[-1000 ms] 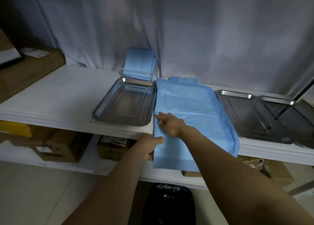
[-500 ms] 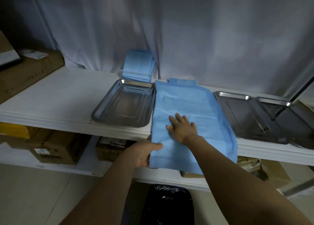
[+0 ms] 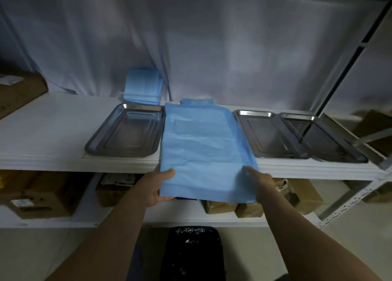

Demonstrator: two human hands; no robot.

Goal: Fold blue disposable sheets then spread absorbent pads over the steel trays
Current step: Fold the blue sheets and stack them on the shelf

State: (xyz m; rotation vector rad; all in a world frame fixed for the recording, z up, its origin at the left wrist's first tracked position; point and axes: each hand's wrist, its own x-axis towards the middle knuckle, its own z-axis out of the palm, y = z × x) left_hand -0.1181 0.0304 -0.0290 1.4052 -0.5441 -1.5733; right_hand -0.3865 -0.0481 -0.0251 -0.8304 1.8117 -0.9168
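Blue sheet point(image 3: 203, 151) overhangs shelf edge point(image 3: 63, 164); left hand point(image 3: 156, 187), right hand point(image 3: 259, 181) grip corners.

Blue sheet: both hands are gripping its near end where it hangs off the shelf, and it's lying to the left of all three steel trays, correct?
Not quite. The head view shows the blue sheet between trays: one steel tray on its left, two on its right. The left hand and right hand do grip its overhanging near end.

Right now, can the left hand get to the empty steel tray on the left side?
Probably yes. The left hand grips the blue sheet beside that steel tray; nothing lies between them, but it must release first.
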